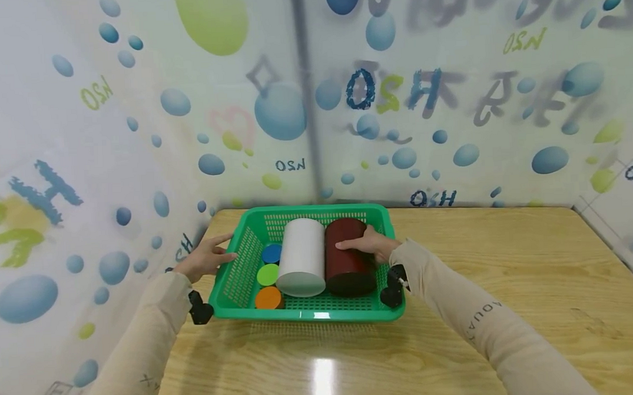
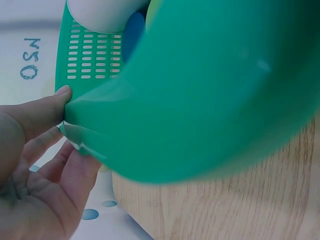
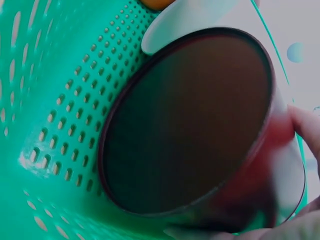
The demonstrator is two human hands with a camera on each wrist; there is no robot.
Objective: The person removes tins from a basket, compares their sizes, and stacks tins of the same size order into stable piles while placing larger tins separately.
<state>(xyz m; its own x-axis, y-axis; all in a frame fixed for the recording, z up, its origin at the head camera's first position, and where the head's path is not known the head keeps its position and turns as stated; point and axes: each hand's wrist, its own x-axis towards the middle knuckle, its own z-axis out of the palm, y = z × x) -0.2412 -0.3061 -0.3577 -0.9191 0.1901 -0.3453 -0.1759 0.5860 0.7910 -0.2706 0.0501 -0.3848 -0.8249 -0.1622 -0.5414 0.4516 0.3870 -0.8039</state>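
A green plastic basket (image 1: 353,315) with slotted walls stands on the table. Pinched at its left rim between thumb and fingers of my left hand (image 1: 205,259), the basket's edge fills much of the left wrist view. Inside, my right hand (image 1: 373,243) grips a dark red cylinder (image 1: 346,267) from its right side, thumb across the top. That cylinder lies on its side; its flat round end (image 3: 190,125) faces the right wrist camera. Close beside it lies a white cylinder (image 1: 302,251). Along the left wall are blue (image 1: 272,253), light green (image 1: 268,275) and orange (image 1: 269,298) round pieces.
The wooden table (image 1: 489,272) extends to the right of the basket and in front of it. A wall covering (image 1: 336,155) printed with blue and green drops rises behind the table and along the left.
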